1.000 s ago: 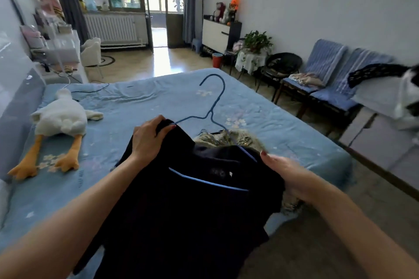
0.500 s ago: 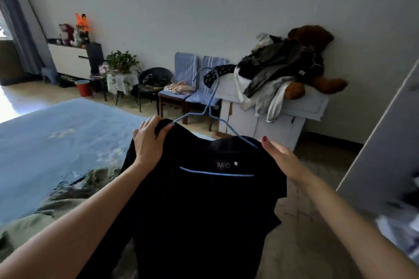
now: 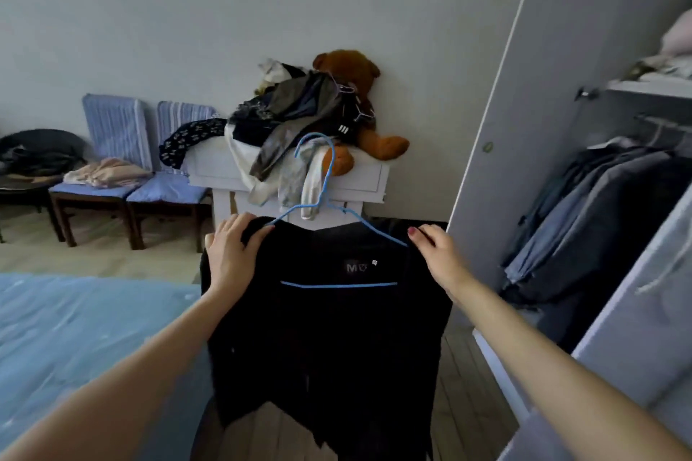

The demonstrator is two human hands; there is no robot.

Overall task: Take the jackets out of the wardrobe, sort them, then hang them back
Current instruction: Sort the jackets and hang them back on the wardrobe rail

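Open white wardrobe [image 3: 561, 94] at right (grey jackets on rail). We're on the hang-back step: left hand [image 3: 232, 254] and right hand [image 3: 436, 251] grip black jacket [image 3: 329, 329] shoulders on blue wire hanger [image 3: 325, 176]; next, hook onto rail.

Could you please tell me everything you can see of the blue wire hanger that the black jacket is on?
The thin blue wire hanger sits upright inside the black jacket, its open hook rising above the collar. Both sloping arms emerge at the shoulders, and its straight bottom bar shows through the neck opening below a label. The left hand grips the jacket's left shoulder over the wire; the right hand pinches the other shoulder end. It is held in the air, facing the open wardrobe.
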